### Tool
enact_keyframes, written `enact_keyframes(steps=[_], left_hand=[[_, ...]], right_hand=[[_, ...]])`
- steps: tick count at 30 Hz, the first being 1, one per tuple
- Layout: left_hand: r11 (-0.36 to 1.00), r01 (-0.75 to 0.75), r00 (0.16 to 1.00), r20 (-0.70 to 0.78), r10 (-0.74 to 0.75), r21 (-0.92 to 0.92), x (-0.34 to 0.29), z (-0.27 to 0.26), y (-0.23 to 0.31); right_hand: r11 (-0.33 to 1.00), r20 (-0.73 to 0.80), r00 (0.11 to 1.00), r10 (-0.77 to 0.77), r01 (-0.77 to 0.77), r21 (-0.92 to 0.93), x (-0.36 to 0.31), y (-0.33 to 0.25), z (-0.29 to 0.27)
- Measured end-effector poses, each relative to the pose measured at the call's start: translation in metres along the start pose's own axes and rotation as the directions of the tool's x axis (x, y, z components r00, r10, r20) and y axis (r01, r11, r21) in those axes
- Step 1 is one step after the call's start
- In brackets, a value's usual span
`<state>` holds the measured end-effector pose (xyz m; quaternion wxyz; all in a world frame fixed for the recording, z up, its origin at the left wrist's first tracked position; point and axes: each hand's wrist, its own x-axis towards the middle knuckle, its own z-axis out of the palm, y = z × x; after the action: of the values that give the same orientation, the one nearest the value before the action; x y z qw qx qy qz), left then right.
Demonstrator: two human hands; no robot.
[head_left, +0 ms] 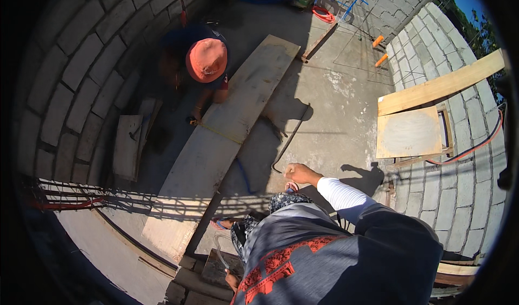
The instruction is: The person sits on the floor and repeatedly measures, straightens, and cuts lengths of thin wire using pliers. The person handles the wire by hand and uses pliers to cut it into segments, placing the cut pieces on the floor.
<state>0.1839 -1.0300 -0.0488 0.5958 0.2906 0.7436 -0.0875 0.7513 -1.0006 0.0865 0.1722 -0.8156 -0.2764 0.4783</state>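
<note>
My right hand (303,174), below a white sleeve, is held out over the floor with its fingers curled; nothing shows in it. Close to it a bent metal bar (292,135) lies on the concrete. Low in the view, my left hand (232,279) closes round the end of a thin, pale, curved tube (219,248). Left of me lies a long wooden board (208,148). A co-worker in an orange hat (207,60) bends over its far side, with a tape measure (192,121) whose yellow blade (221,133) crosses the board.
Block walls (70,89) rise on both sides. A plank (440,83) and a square panel (409,132) lean at the right. Rebar (135,199) runs across the left. Orange pipe stubs (381,60) and a coiled red hose (323,15) are farther back. A blue hose (244,178) lies beside the board.
</note>
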Motion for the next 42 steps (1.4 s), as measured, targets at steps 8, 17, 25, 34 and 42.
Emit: enact_keyframes(steps=[8, 17, 25, 34, 42], left_hand=[[0.982, -0.029, 0.992, 0.127, 0.005, 0.188, -0.051, 0.149, 0.156], [0.146, -0.496, 0.771, 0.357, 0.527, 0.856, -0.015, 0.39, 0.391], [0.331, -0.627, 0.67, 0.272, 0.691, 0.705, -0.087, 0.652, 0.648], [0.46, -0.849, 0.522, 0.274, 0.808, 0.261, -0.14, 0.835, 0.982], [0.635, -0.623, 0.678, -0.09, 0.729, 0.456, -0.123, 0.996, 1.129]], right_hand=[[0.855, -0.363, 0.848, 0.385, -0.18, 0.486, -0.081, 0.315, -0.153], [0.275, -0.017, 0.629, 0.777, -0.316, 0.908, -0.134, 0.487, -0.211], [0.758, -0.027, 0.887, 0.461, -0.378, 0.532, -0.036, 0.506, -0.38], [0.509, -0.422, 0.565, 0.709, 0.004, 0.861, 0.142, 0.507, -0.782], [0.703, -0.073, 0.787, 0.612, -0.5, 0.506, 0.397, 0.546, -0.991]])
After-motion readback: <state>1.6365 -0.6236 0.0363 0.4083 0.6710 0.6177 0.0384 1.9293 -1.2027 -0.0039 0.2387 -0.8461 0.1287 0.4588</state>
